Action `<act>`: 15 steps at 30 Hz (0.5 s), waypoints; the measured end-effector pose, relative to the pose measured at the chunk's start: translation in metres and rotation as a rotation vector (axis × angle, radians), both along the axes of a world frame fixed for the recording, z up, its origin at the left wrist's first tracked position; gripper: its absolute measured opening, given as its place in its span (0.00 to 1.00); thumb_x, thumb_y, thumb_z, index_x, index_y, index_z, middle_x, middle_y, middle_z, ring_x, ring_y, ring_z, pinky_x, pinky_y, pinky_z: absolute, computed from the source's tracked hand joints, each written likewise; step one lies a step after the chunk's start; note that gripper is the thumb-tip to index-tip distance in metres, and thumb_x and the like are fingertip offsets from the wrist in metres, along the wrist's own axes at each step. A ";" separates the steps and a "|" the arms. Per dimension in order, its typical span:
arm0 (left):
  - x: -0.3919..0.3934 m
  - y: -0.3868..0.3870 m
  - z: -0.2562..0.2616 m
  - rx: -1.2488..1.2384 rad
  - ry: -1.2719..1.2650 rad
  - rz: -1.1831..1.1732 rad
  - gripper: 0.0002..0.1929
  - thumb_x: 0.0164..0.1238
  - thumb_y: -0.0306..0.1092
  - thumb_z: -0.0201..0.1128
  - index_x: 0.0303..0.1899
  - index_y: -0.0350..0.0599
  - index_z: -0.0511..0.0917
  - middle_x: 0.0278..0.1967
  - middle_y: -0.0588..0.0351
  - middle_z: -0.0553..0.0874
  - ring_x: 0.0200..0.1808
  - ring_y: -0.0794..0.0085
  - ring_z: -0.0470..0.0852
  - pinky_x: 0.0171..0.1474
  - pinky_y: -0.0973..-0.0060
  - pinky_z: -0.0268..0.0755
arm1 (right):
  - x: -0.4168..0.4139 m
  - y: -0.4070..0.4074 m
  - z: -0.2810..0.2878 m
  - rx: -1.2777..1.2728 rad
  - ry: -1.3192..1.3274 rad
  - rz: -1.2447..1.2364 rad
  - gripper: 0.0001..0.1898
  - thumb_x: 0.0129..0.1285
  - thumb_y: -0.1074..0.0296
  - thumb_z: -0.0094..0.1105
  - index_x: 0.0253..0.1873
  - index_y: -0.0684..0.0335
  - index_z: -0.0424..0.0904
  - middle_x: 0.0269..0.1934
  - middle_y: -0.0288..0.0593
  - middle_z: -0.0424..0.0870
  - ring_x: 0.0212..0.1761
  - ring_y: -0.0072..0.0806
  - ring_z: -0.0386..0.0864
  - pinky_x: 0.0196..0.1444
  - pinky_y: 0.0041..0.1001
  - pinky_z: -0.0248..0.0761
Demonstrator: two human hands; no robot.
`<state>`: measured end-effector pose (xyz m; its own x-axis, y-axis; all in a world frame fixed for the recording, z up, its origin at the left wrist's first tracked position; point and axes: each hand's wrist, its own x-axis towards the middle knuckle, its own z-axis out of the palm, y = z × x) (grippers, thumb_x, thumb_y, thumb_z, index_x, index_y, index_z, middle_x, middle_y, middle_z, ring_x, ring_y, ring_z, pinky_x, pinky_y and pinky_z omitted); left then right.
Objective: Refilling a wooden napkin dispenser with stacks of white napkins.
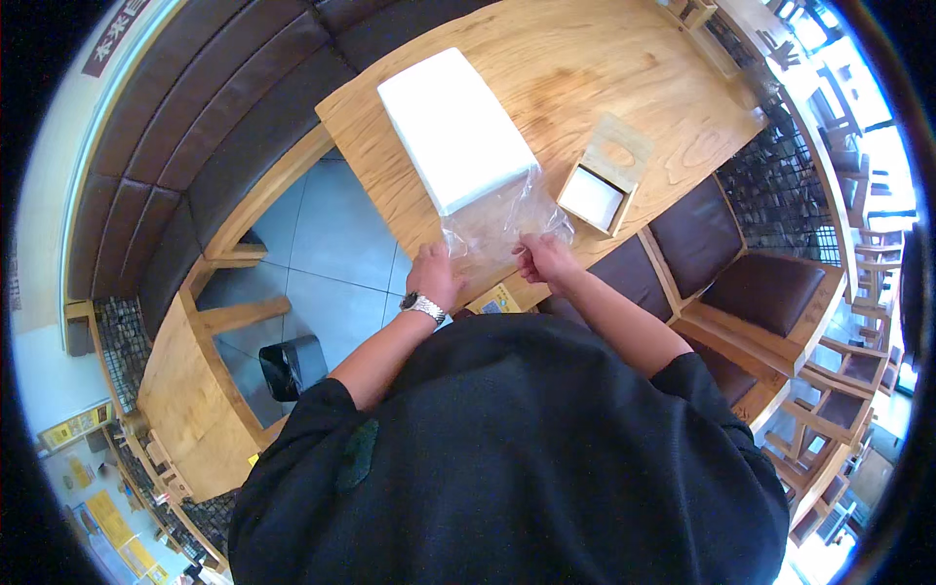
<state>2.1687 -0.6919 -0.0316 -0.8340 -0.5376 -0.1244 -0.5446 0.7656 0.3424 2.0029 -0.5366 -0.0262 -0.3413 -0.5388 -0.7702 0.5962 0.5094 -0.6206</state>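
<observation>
A thick stack of white paper napkins or tissues (461, 131) lies on the wooden table (585, 66), partly inside a clear plastic bag (486, 219). The bag's loose end spreads toward me over the table's near edge. My left hand (433, 276), with a metal-banded watch on the wrist, grips the left side of the plastic. On the right side of the film, my right hand (542, 262) is closed with fingers curled around it. Just right of the bag stands a small wooden box (618, 208) with its lid tilted back and white paper inside.
A yellow printed card (495, 300) lies at the table's near edge. Brown padded chairs (695, 219) stand to the right, and a dark upholstered bench (241, 124) curves along the left. A black bin (294, 368) sits on the tiled floor beside a second wooden table (186, 398).
</observation>
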 end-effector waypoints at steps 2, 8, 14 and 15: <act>0.009 -0.005 -0.014 0.111 0.001 0.163 0.19 0.48 0.35 0.70 0.40 0.41 0.73 0.34 0.46 0.80 0.38 0.55 0.81 0.40 0.62 0.75 | -0.001 -0.003 0.010 -0.049 -0.037 -0.033 0.17 0.68 0.52 0.51 0.38 0.62 0.74 0.25 0.38 0.75 0.23 0.25 0.74 0.26 0.25 0.70; 0.039 -0.024 -0.031 0.441 0.225 0.403 0.06 0.52 0.28 0.64 0.31 0.41 0.76 0.29 0.49 0.81 0.31 0.61 0.82 0.37 0.66 0.75 | -0.025 0.021 0.047 -0.622 -0.530 -0.480 0.13 0.70 0.58 0.47 0.34 0.59 0.73 0.32 0.41 0.78 0.39 0.34 0.77 0.43 0.30 0.71; 0.053 -0.026 -0.006 0.247 0.225 0.336 0.06 0.51 0.28 0.63 0.29 0.41 0.75 0.27 0.51 0.78 0.31 0.57 0.79 0.37 0.65 0.74 | -0.002 0.017 0.079 -0.415 -0.501 -0.233 0.21 0.70 0.48 0.49 0.46 0.65 0.78 0.40 0.47 0.82 0.47 0.38 0.79 0.52 0.35 0.73; 0.051 -0.022 -0.003 0.208 0.326 0.321 0.07 0.50 0.29 0.64 0.29 0.41 0.74 0.28 0.51 0.78 0.32 0.56 0.78 0.39 0.63 0.73 | 0.004 0.015 0.088 -0.453 -0.516 -0.194 0.21 0.70 0.48 0.49 0.46 0.65 0.78 0.40 0.47 0.82 0.47 0.38 0.79 0.52 0.35 0.73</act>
